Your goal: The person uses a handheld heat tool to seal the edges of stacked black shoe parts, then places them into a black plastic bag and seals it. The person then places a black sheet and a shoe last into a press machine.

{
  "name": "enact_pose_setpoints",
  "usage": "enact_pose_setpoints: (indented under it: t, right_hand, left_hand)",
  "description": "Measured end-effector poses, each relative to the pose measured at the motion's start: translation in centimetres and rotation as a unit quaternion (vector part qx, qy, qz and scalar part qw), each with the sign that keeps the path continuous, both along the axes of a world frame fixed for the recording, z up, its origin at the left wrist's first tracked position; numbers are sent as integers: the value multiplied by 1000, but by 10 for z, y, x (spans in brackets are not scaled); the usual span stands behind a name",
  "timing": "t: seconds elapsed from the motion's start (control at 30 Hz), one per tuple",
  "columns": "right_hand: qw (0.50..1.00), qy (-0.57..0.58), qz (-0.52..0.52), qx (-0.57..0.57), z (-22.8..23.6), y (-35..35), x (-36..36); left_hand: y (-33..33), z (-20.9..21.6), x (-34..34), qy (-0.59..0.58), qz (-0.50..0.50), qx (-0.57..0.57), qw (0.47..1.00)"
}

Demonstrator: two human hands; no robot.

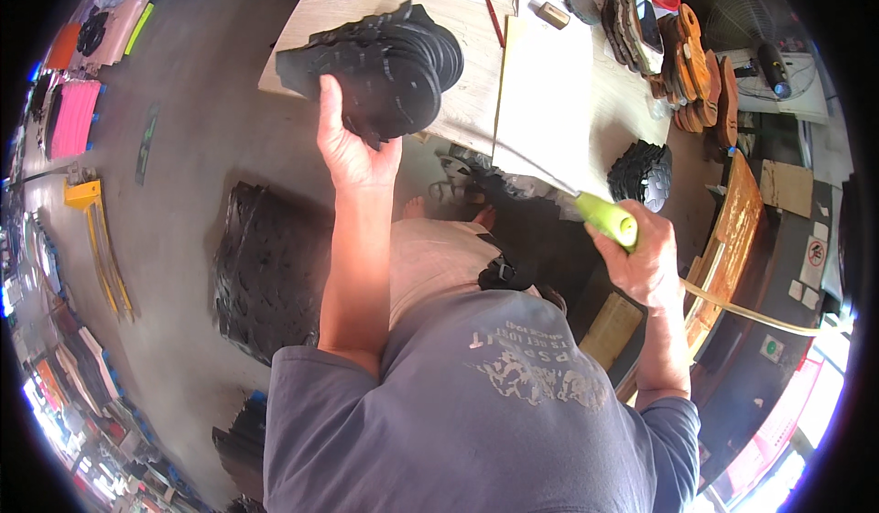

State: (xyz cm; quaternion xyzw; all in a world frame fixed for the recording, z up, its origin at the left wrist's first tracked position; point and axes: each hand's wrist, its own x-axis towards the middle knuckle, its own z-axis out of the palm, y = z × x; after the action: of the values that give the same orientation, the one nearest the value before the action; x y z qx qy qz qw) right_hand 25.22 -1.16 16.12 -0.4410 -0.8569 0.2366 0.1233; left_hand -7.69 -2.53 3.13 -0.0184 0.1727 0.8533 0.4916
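Black soles held up in one hand, a green-handled tool in the other

A stack of black soles (385, 69) is held in the air by the left hand (360, 154), seen against the near left corner of the table (320, 10). The grip is closed on the stack, with the thumb pressed along the near side and the fingers mostly hidden; the loose layers are probably squeezed together this way. By the right hand (648, 252), a thin tool (606, 218) is gripped around its green handle. Its blurred shaft is pointed toward the stack, a hold apparently chosen for control of the far end. A pale sheet (548, 92) is laid on the table, perhaps as a cover. Brown soles (700, 69) are stacked at the table's right, seemingly to leave the near side free.
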Motion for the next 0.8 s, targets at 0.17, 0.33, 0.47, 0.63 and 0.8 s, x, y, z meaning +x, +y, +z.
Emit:
enact_pose_setpoints:
  t: [0.17,0.33,0.47,0.63,0.8]
  right_hand:
    - [1000,-15,10,0,2,6,1]
    - [999,-42,34,-3,3,13,1]
    - [998,-50,23,-32,6,17,-1]
    - [997,-56,27,-51,11,19,-1]
    - [997,-40,21,-68,15,22,4]
  left_hand:
    - [-1,-4,4,86,-26,-26,996]
    - [-10,-17,1,125,-85,-37,988]
    - [-20,-27,-5,124,-143,-20,982]
    - [-25,-34,-10,103,-201,41,973]
    - [-27,-44,-7,92,-209,16,973]
